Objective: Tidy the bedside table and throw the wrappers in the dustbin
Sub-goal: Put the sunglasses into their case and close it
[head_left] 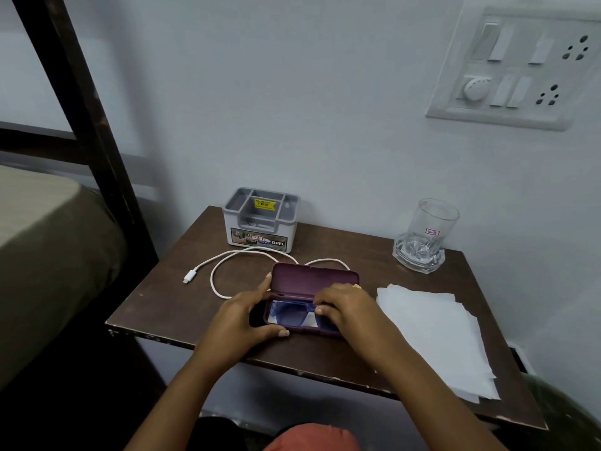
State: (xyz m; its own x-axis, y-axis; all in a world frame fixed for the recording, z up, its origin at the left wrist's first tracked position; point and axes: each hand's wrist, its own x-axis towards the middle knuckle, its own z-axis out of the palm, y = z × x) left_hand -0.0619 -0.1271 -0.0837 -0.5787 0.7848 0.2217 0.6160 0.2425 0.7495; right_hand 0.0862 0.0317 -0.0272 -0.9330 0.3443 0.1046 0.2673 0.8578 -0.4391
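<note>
step: stowing glasses point(294, 312) in open purple case point(313, 284) | left hand point(247, 315) curled bracing case end | right hand point(344, 307) pinching frame, seating it | case mid-worktop point(351, 249), before grey organiser point(261, 219)

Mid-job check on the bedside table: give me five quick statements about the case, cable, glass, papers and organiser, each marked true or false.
1. The maroon hard-shell glasses case is open, with blue-framed glasses inside. True.
2. The left hand and right hand are both at the case. True.
3. The white charging cable is plugged into the wall switchboard. False: it lies loose on the dark wooden table.
4. The clear drinking glass lies tipped over. False: it stands upright on a clear glass dish.
5. The white paper sheets sit inside the grey plastic organiser box. False: they lie on the table's right side.
</note>
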